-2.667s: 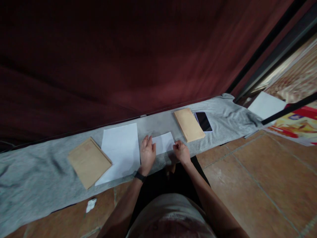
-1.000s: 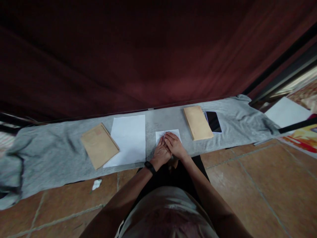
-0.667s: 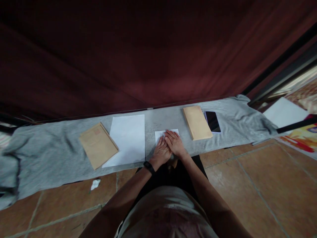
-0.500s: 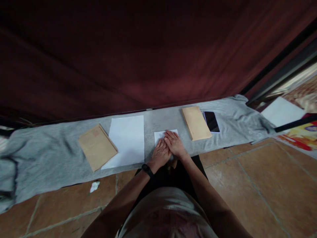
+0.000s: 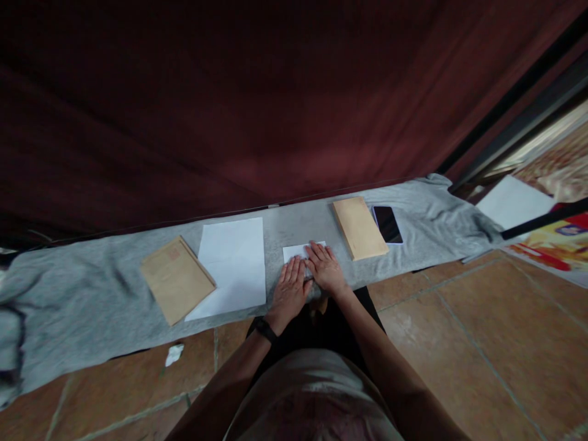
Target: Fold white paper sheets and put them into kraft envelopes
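Note:
A small folded white paper (image 5: 296, 250) lies on the grey cloth in front of me, its near part covered by my hands. My left hand (image 5: 291, 288) presses flat on its left side, fingers stretched out, with a black band on the wrist. On its right side my right hand (image 5: 325, 268) lies flat, fingers extended. To the left is a larger white sheet (image 5: 236, 260), partly under a pile of brown envelopes (image 5: 177, 278). Another stack of brown envelopes (image 5: 361, 228) sits to the right of my hands.
A phone (image 5: 388, 225) lies beside the right stack. Grey cloth (image 5: 92, 288) covers the narrow bench, with a dark red curtain (image 5: 275, 110) behind it. A white scrap (image 5: 174, 354) is on the tiled floor. At far right stands a dark frame bar (image 5: 546, 218).
My left hand has slid left, away from my right hand, which it was touching. My right hand stays on the paper. The view has shifted slightly.

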Tool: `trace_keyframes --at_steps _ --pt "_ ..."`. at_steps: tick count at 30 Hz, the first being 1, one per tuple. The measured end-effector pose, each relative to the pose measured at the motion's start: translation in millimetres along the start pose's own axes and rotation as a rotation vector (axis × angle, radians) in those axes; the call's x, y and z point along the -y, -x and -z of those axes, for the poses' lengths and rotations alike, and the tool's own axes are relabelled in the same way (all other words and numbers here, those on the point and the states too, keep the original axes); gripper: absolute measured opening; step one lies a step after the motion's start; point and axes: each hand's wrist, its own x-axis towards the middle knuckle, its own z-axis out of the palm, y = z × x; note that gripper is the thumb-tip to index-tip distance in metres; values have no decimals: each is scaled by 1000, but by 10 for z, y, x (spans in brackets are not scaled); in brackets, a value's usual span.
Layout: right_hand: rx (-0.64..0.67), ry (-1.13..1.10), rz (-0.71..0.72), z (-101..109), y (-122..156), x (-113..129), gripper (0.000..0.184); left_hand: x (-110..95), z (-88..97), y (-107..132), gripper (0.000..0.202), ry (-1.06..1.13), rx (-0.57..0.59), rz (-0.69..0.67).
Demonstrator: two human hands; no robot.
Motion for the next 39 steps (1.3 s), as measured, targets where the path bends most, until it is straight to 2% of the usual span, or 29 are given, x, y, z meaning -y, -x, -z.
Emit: trace_keyframes --at_steps 10,15,24,32,36,39 --pt "-102 100 -79 -53 134 -95 59 80 -2 133 69 -2 -31 105" --pt "-164 123 -152 -66 204 -132 61 143 -22 165 59 1 -77 140" --pt "-217 123 -180 -97 228 -130 62 389 -32 90 44 -4 -40 72" --pt "-191 114 -180 -96 226 -153 64 293 61 89 47 -2 -44 120" --pt "-199 107 -170 -105 224 -164 64 145 98 -76 50 61 -75 84" --pt "-226 107 -157 -110 222 -161 63 21 58 -239 53 90 -59 37"
